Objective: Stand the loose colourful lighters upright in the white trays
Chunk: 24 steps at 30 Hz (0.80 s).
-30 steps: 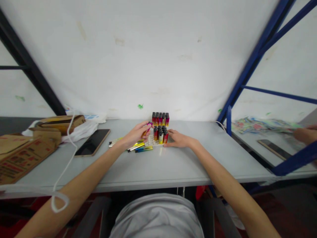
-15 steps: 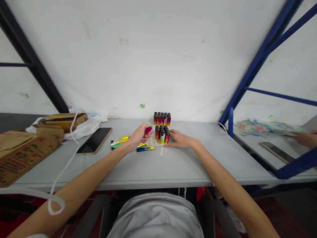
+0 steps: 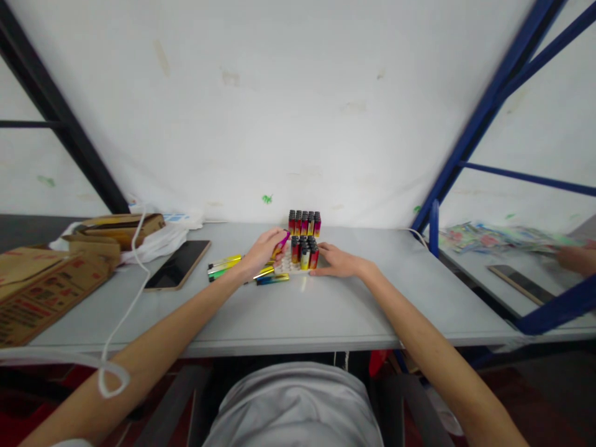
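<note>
My left hand (image 3: pixel 265 249) is closed on a purple lighter (image 3: pixel 280 243), tilted above the left part of a white tray (image 3: pixel 284 267) with round holes. Several lighters (image 3: pixel 305 254) with black tops stand upright in that tray, mostly red, one yellow and white. Fingers apart, my right hand (image 3: pixel 339 261) rests against the tray's right side. Loose lighters in yellow, green and blue lie on the table below and left of my left hand, among them a blue and yellow lighter (image 3: pixel 273 279).
Behind the tray, a block of upright lighters (image 3: pixel 305 223) stands near the wall. To the left lie a phone (image 3: pixel 178 266), a cardboard box (image 3: pixel 56 285) and a white cable (image 3: pixel 135 292). At right, past a blue frame (image 3: pixel 484 112), another person's hand (image 3: pixel 577 259) is visible.
The purple lighter has turned from nearly level to a steeper tilt in my left hand, close to its earlier place. My right hand has stayed at the tray.
</note>
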Each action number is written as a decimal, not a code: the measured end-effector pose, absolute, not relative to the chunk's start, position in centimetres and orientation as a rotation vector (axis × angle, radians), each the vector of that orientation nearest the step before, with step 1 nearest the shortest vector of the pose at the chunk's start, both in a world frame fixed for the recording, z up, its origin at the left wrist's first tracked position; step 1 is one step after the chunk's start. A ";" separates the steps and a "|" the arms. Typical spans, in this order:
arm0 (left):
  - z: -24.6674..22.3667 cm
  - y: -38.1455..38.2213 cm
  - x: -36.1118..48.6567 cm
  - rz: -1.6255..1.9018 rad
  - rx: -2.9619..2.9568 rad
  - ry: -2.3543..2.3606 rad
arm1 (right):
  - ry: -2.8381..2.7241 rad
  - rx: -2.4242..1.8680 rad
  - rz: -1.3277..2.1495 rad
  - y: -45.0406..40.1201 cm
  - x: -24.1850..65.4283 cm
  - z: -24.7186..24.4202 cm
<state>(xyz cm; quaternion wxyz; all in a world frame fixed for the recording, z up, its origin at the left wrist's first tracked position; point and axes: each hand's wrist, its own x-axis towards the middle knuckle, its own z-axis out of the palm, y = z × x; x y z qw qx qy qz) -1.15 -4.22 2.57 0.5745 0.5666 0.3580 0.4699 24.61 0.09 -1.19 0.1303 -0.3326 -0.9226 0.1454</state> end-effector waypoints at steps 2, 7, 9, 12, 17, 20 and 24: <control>2.8 -4.3 -1.2 1.144 1.435 0.838 | -2.686 -0.973 0.414 0.1 24.6 -1.1; 3.2 -4.2 -1.6 1.194 1.720 0.938 | -2.713 -0.976 0.400 0.0 24.6 -1.0; 3.1 -4.1 -1.8 1.174 1.800 0.956 | -2.707 -0.980 0.403 0.1 24.6 -1.0; 2.6 -3.9 -2.0 1.137 1.872 0.951 | -2.694 -0.973 0.407 0.2 24.6 -1.2; 1.9 -3.9 -1.8 1.117 1.999 0.989 | -2.682 -0.948 0.403 0.2 24.6 -1.3; 2.0 -4.1 -1.7 1.095 2.061 0.999 | -2.692 -0.946 0.403 0.2 24.5 -1.3; 2.5 -4.0 -2.0 1.072 2.059 0.965 | -2.680 -0.959 0.409 0.3 24.5 -1.3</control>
